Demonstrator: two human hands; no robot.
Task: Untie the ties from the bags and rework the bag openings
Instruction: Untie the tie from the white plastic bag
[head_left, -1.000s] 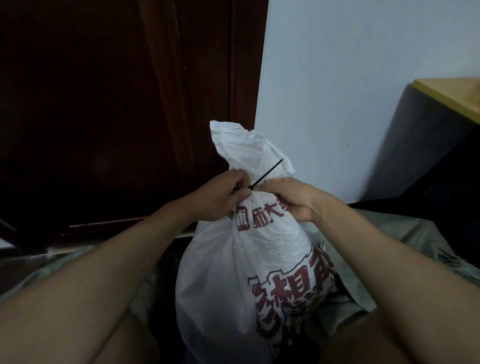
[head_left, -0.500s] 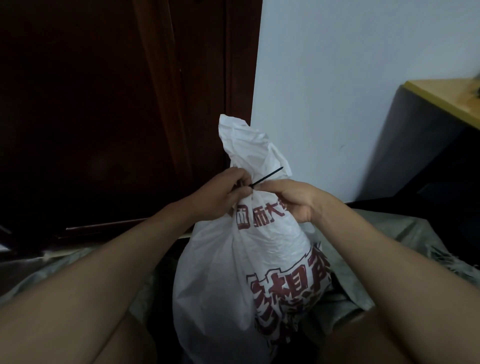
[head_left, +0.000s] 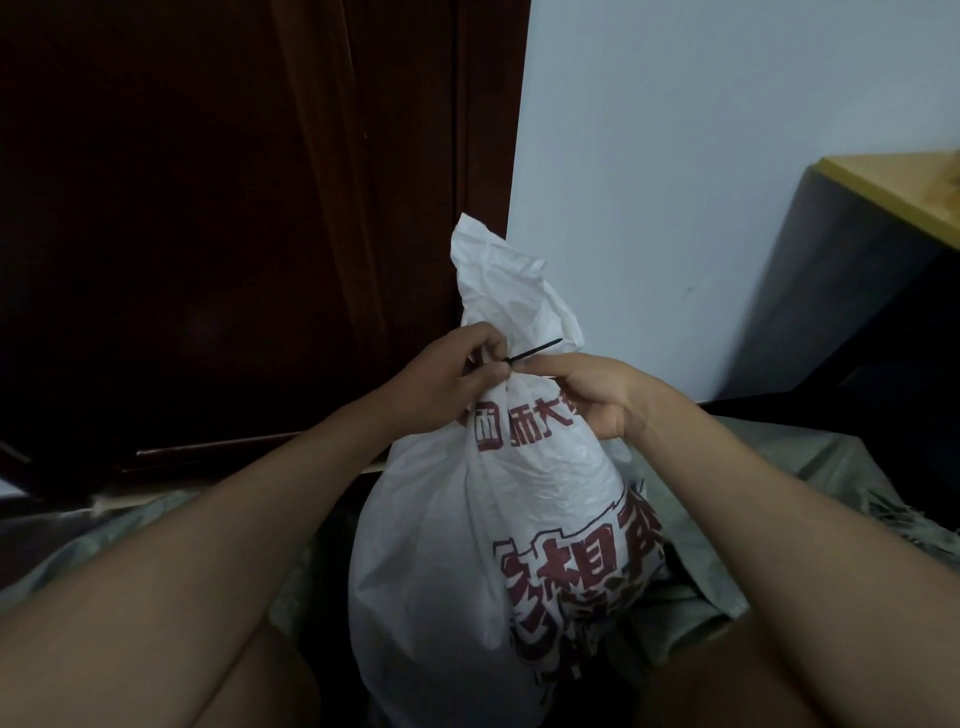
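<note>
Head view: A full white plastic bag (head_left: 467, 519) printed with red characters stands upright between a person's knees, just below frame centre. The left hand (head_left: 447, 384), coming from 8 o'clock, pinches the gathered neck where a black tie (head_left: 535, 351) cinches it; the tie's free tail points toward 2 o'clock. The right hand (head_left: 587, 395), from 4 o'clock, curls its fingers round the neck just beside the tie. A dark wooden door (head_left: 208, 234) fills 10 o'clock, a pale wall (head_left: 727, 182) 1 o'clock, and a yellow-topped table (head_left: 904, 182) 3 o'clock.
</note>
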